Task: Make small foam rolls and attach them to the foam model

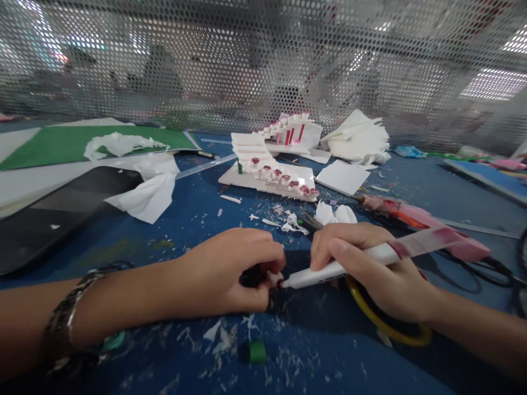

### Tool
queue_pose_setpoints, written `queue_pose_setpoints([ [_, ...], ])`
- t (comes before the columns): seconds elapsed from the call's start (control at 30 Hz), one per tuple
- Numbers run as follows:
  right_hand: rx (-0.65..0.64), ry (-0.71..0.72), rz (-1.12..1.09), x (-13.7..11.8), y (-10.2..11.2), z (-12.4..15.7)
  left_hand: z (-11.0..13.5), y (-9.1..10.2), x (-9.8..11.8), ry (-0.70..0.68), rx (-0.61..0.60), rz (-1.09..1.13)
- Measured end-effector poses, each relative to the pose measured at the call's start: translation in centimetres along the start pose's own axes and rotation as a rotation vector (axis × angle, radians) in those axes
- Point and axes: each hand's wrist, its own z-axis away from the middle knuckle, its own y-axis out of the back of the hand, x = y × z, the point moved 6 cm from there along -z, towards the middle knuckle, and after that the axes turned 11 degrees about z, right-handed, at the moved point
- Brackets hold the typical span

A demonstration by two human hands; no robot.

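Nearest to us, a short green piece (258, 352) lies among white shavings (222, 337) on the blue tabletop (197, 206). Our left hand (242, 269), with a dark bracelet (76, 307) on its wrist, pinches a small pale piece with dark red on it (274, 278) between thumb and forefinger, low over the table in front of us. Our right hand (370, 269) grips a white marker (341, 270) like a pen, fingers pressed around the barrel. Its tip points left at the piece; we cannot tell whether they touch. Dark printing shows on the barrel, too blurred for us to read. A yellow ring (389, 329) lies partly under this hand.

Beyond our left arm, a black phone-like slab (57, 214) sits beside crumpled tissue (154, 189). On the other side, a pink glue gun (432, 222) rests past the right hand, its nozzle pointing away from us and to the left.

Farther off, we see a white stair model (263, 184) carrying about 7 dark-red-topped pieces in a row, a white card (342, 176) to its right and a 2nd stair model (288, 134) with red posts behind. A green sheet (61, 144) lies far left, and a perforated metal screen (247, 71) closes the back.
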Motion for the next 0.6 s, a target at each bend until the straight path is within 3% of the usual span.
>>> queue_pose_setpoints([
  [0.6, -0.051, 0.033, 0.010, -0.06, -0.21, 0.09, 0.03, -0.04, -0.15, 0.013, -0.005, 0.004],
])
